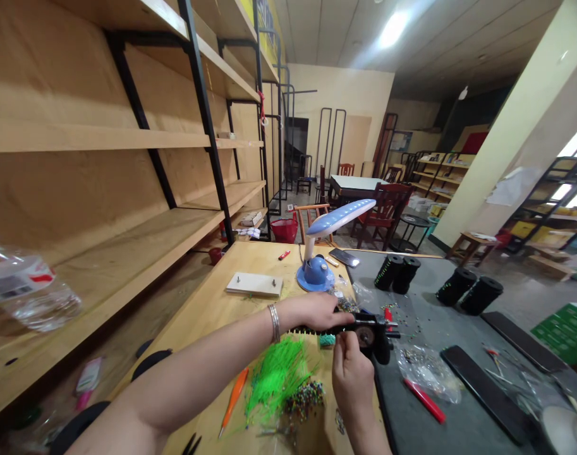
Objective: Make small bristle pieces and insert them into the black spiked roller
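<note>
A black metal device [377,344] with a round disc on its near side sits where the wooden table meets the grey mat. My left hand [319,311], a silver bangle stack on its wrist, reaches across from the left and grips the device's left part from above. Just below the disc, my right hand [352,366] is closed in a pinch; whatever its fingertips hold is too small to make out. Bright green bristle-like strands [279,373] lie on the table below my left wrist, beside a heap of multicoloured beads or pinheads [304,399]. A small teal block [327,341] is between my hands.
A blue desk lamp [315,275] stands behind my hands, near a white board with two screws [255,284]. An orange pointed tool [234,401] lies left of the strands. The grey mat [421,316] bears black ridged cylinders [406,275], a plastic bag [430,370] and a red pen [425,400].
</note>
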Available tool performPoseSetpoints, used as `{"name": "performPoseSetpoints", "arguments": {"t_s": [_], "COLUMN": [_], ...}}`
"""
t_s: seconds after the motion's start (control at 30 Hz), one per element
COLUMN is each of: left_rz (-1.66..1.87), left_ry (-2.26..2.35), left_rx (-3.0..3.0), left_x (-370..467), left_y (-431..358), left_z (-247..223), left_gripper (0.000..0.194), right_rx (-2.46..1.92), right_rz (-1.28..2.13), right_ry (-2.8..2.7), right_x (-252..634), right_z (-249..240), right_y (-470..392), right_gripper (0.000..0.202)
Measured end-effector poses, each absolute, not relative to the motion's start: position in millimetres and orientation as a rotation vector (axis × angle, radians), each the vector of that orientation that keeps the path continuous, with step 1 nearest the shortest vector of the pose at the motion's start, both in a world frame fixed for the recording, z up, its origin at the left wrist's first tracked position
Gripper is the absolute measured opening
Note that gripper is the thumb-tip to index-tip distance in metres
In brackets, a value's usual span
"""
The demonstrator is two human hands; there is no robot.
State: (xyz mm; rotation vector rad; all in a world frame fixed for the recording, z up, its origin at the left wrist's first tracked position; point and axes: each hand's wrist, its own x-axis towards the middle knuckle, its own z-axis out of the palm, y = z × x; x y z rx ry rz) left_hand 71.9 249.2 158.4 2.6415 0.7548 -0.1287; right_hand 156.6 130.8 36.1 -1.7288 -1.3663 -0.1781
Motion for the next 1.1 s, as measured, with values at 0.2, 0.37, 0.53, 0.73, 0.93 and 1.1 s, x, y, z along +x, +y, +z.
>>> {"name": "performPoseSetpoints", "arguments": {"t_s": [0.2, 0.37, 0.53, 0.73, 0.93, 1.1], "left_rz": [-0.182, -0.241, -0.192, -0.044, -0.094, -0.214], "left_ry": [0.67, 0.675, 0.699, 0.795, 0.653, 0.615], "left_rx": [2.618, 2.589, 2.618, 2.61, 2.595, 2.595], "left_x": [71, 76, 78, 75, 70, 72], "left_y": [255, 268, 260, 253, 264, 272], "left_z": [156, 162, 164, 157, 157, 162], "left_gripper": [0.055, 0.055, 0.046, 0.04, 0.052, 0.045], "right_rx": [-1.724, -1.724, -1.715, -1.715, -1.713, -1.713], "right_rz": [-0.143, -0.131, -0.102, -0.089, -0.06, -0.075], "right_ry": [-1.321, -1.31, -1.304, -1.306, -1.327, -1.308], "right_x": [158, 161, 159, 160, 162, 161], "right_z": [30, 29, 37, 48, 46, 43], "right_y": [130, 131, 132, 128, 128, 129], "right_gripper": [0.039, 0.036, 0.036, 0.038, 0.034, 0.034]}}
